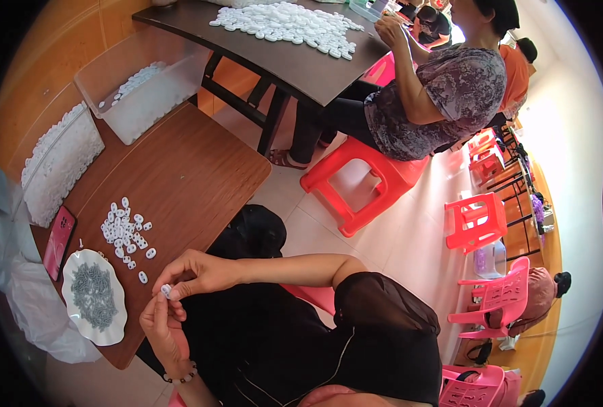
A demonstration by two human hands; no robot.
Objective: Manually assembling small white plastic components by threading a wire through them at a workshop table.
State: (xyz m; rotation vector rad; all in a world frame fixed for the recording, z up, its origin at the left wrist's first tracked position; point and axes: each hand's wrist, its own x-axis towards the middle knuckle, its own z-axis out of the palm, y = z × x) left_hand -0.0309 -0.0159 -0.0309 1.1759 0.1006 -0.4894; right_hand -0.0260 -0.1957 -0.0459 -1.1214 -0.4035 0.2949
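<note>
Both your hands meet just off the near edge of the brown wooden bench (193,163): your right hand (196,271) and left hand (162,325) pinch one small white plastic ring piece (166,291) between the fingertips. On the bench beside them sits a white scalloped dish of grey metal bits (96,296), with a loose heap of white plastic pieces (126,234) just beyond it. Left of the dish lies a red phone (60,241); farther along are a clear bag of white pieces (60,163) and a clear plastic tub (145,85).

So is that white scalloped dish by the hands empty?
No, the white scalloped dish holds a heap of small grey metal pieces.
</note>
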